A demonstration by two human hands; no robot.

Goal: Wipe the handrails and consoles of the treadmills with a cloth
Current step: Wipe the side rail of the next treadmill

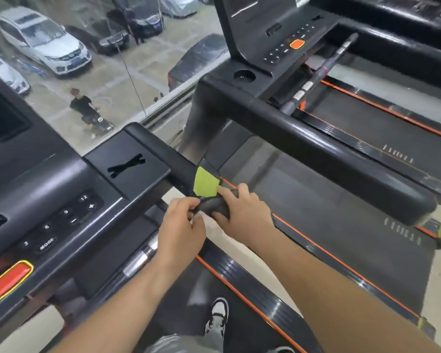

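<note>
Yellow-green cloth [205, 183] draped over the outer end of the near treadmill's handrail [163, 151], with a darker, creased fold just below it that appears to be part of the same cloth, though this cannot be told for certain. The right hand [239, 212] wraps the rail end through that fold, its grip clamped, with the forefinger laid on the green corner; the left hand [181, 222] pinches the fold's near edge, fingers curled, its grip also clamped. The cloth is judged light, soft and limp, apt to slide on the smooth rail, so it is best held bunched against the rail with the palm, not by a loose corner. The handrail is stiff and fixed and can take firm pressure. To the left lies the console [61, 200], with number keys and a red stop button [9, 281], not yet under the cloth. Beyond the rail stands a neighbouring treadmill [316, 149] with its belt [341, 212]; a window [87, 72] overlooks parked cars; a shoe [218, 314] shows below
</note>
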